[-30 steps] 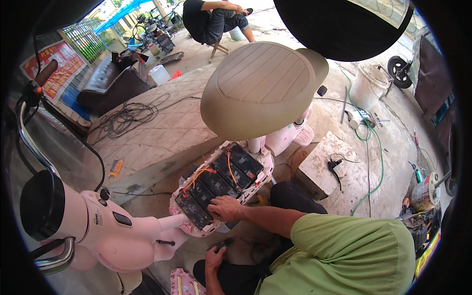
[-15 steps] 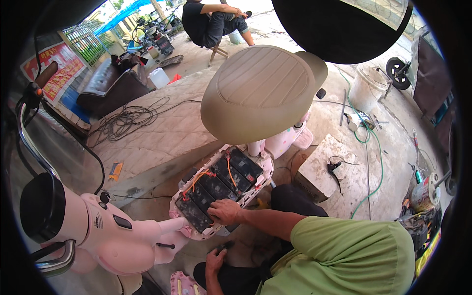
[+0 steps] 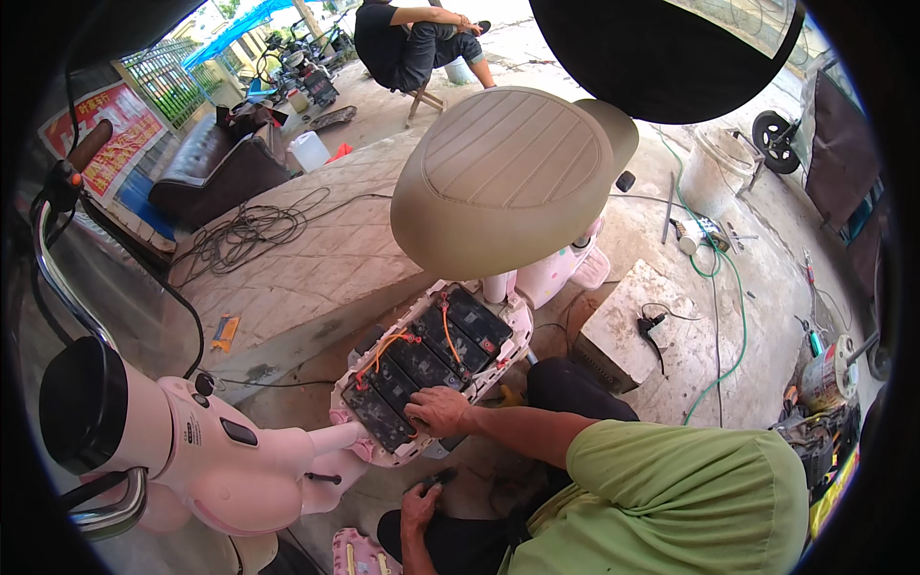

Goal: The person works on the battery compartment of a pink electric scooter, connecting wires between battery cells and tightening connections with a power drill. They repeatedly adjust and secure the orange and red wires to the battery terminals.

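In front of me, black batteries (image 3: pixel 422 369) sit side by side in the open pink frame of an electric scooter (image 3: pixel 225 470). Orange wires (image 3: pixel 450 335) with red ends link some of them. My right hand (image 3: pixel 439 412) rests on the near edge of the batteries with its fingers curled down; whatever is under the fingertips is hidden. Lower down, by my knee, my left hand (image 3: pixel 419 506) is closed round a small dark object (image 3: pixel 441 477), too small to name. The tan seat (image 3: pixel 508 182) stands just beyond the batteries.
A dirty white box (image 3: pixel 623 321) with a brake lever on it stands to the right. Beyond lie a green hose (image 3: pixel 738 326) and a white bucket (image 3: pixel 719 172). Coiled black cable (image 3: pixel 244 235) lies far left. A person (image 3: pixel 412 48) sits on a stool at the back.
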